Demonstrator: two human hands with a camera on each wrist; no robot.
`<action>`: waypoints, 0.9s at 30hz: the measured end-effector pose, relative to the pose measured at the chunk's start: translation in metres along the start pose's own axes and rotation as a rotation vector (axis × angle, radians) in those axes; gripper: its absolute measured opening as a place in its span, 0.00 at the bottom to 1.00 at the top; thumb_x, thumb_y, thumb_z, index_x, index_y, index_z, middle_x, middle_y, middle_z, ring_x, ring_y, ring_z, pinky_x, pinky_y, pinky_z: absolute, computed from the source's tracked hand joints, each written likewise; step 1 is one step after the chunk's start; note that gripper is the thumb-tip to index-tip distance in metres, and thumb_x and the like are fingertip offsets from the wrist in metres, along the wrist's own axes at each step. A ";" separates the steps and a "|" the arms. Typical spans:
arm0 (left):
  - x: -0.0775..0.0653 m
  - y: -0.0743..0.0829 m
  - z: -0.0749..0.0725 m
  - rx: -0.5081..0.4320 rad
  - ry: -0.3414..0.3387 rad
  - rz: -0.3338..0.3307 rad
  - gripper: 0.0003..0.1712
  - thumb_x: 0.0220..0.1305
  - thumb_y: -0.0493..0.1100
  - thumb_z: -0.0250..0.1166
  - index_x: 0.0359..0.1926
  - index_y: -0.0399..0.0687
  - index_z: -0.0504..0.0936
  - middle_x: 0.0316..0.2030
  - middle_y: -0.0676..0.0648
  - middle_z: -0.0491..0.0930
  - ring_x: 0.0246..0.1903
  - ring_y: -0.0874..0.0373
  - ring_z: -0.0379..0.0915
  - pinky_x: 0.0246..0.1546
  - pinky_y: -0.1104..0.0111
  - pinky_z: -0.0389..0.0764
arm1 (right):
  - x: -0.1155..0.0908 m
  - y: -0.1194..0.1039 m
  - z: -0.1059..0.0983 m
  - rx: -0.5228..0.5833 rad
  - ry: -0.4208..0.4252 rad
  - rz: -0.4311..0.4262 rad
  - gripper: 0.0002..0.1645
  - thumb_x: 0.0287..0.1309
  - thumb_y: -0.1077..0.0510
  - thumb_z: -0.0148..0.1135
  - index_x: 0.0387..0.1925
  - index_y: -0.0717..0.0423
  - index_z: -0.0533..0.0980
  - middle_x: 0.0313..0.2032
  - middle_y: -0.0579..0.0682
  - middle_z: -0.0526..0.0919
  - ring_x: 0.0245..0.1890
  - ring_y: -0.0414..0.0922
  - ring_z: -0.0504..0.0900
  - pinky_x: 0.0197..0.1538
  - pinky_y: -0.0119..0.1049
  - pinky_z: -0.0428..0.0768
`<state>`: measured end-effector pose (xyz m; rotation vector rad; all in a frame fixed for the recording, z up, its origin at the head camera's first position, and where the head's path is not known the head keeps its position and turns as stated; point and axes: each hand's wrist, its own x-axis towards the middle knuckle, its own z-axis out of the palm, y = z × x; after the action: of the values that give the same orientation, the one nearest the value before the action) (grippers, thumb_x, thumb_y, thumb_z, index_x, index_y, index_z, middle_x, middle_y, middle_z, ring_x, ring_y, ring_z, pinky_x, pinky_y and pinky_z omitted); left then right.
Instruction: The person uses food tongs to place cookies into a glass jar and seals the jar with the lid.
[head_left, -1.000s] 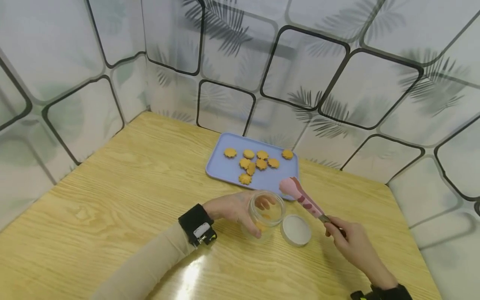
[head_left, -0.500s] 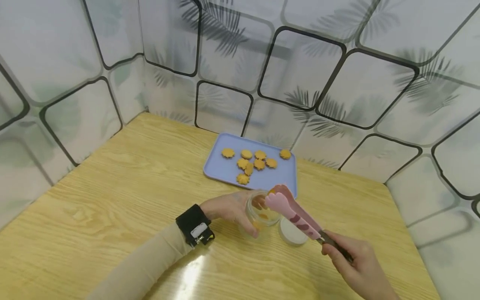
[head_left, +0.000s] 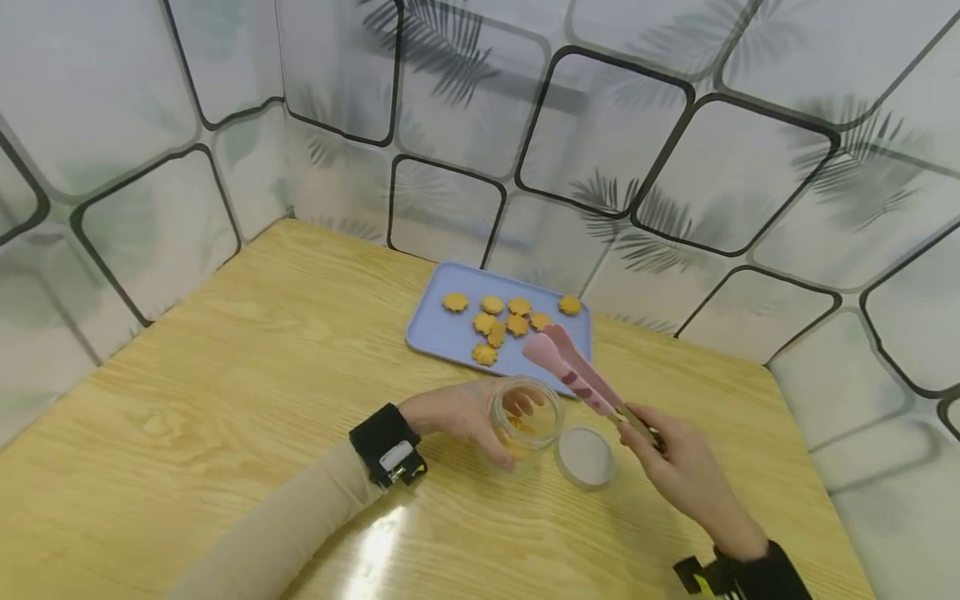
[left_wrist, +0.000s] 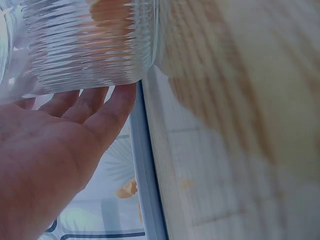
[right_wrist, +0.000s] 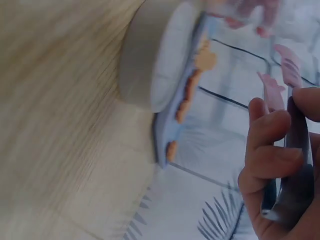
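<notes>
My left hand (head_left: 468,421) holds a ribbed clear glass jar (left_wrist: 85,55) around its side on the wooden table. The jar's mouth faces up uncovered, and orange-yellow cookies (head_left: 517,423) lie inside. In my right hand (head_left: 686,471) is a pair of pink tongs (head_left: 577,379) with rounded tips, gripped by the metal handle (right_wrist: 295,185). The tips are slightly parted with nothing between them, and they overlap the front right part of a blue tray (head_left: 435,333) in the head view. Several flower-shaped cookies (head_left: 485,355) are spread on that tray.
A round white lid (head_left: 587,458) lies on the table (head_left: 300,350) just right of the jar, below the tongs. Patterned curtain-like walls (head_left: 457,208) close off the table's back and sides, with the tray near the back one.
Half a second ago the tongs were over the jar's mouth with a cookie at their tips. Now the tips are bare and have moved back toward the tray. The left hand stays on the jar.
</notes>
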<state>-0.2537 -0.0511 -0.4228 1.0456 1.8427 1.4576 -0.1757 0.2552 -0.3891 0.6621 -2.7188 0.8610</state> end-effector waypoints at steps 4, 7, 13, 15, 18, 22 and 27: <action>-0.004 -0.001 -0.004 -0.004 0.013 -0.001 0.54 0.43 0.29 0.80 0.72 0.39 0.65 0.68 0.36 0.69 0.67 0.43 0.66 0.69 0.59 0.69 | 0.045 0.008 0.024 -0.132 -0.159 -0.035 0.15 0.74 0.55 0.58 0.52 0.60 0.81 0.24 0.46 0.82 0.20 0.31 0.70 0.25 0.29 0.69; -0.003 -0.001 -0.003 0.008 0.012 0.000 0.54 0.43 0.31 0.81 0.72 0.40 0.65 0.68 0.36 0.69 0.67 0.45 0.66 0.69 0.59 0.69 | 0.066 0.010 0.038 -0.192 -0.220 -0.066 0.12 0.74 0.55 0.57 0.47 0.59 0.82 0.23 0.45 0.80 0.21 0.35 0.72 0.27 0.32 0.71; 0.001 0.000 -0.001 -0.051 -0.010 0.010 0.54 0.43 0.28 0.80 0.72 0.45 0.65 0.68 0.39 0.70 0.68 0.45 0.66 0.70 0.59 0.68 | 0.077 0.005 0.049 -0.243 -0.229 -0.055 0.14 0.70 0.59 0.58 0.48 0.63 0.82 0.35 0.54 0.88 0.32 0.45 0.86 0.36 0.42 0.84; 0.001 0.000 -0.001 -0.067 -0.004 0.007 0.55 0.42 0.28 0.80 0.73 0.47 0.66 0.66 0.42 0.72 0.67 0.45 0.67 0.71 0.59 0.67 | 0.081 0.003 0.052 -0.253 -0.226 -0.074 0.13 0.70 0.59 0.58 0.47 0.62 0.83 0.33 0.53 0.88 0.29 0.43 0.84 0.35 0.42 0.83; 0.000 0.000 -0.001 -0.072 0.003 0.002 0.56 0.41 0.27 0.80 0.73 0.47 0.66 0.65 0.45 0.74 0.66 0.48 0.68 0.71 0.60 0.67 | 0.085 0.005 0.056 -0.282 -0.202 -0.120 0.10 0.69 0.60 0.58 0.44 0.60 0.83 0.31 0.52 0.87 0.27 0.42 0.83 0.34 0.41 0.82; 0.000 -0.001 0.000 -0.068 -0.004 0.005 0.56 0.41 0.27 0.80 0.73 0.43 0.65 0.67 0.39 0.71 0.67 0.45 0.67 0.71 0.61 0.67 | 0.080 0.012 0.056 -0.305 -0.152 -0.143 0.06 0.68 0.62 0.61 0.38 0.58 0.84 0.27 0.50 0.85 0.22 0.41 0.78 0.29 0.37 0.76; 0.001 0.002 0.000 -0.022 -0.001 -0.015 0.56 0.41 0.29 0.81 0.73 0.45 0.65 0.69 0.37 0.68 0.67 0.43 0.66 0.68 0.61 0.70 | 0.054 0.021 0.039 -0.242 -0.122 -0.071 0.08 0.69 0.61 0.62 0.43 0.58 0.84 0.27 0.48 0.85 0.20 0.33 0.70 0.26 0.31 0.69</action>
<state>-0.2539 -0.0504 -0.4209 1.0199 1.8259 1.4657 -0.2358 0.2281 -0.4130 0.7757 -2.8241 0.4781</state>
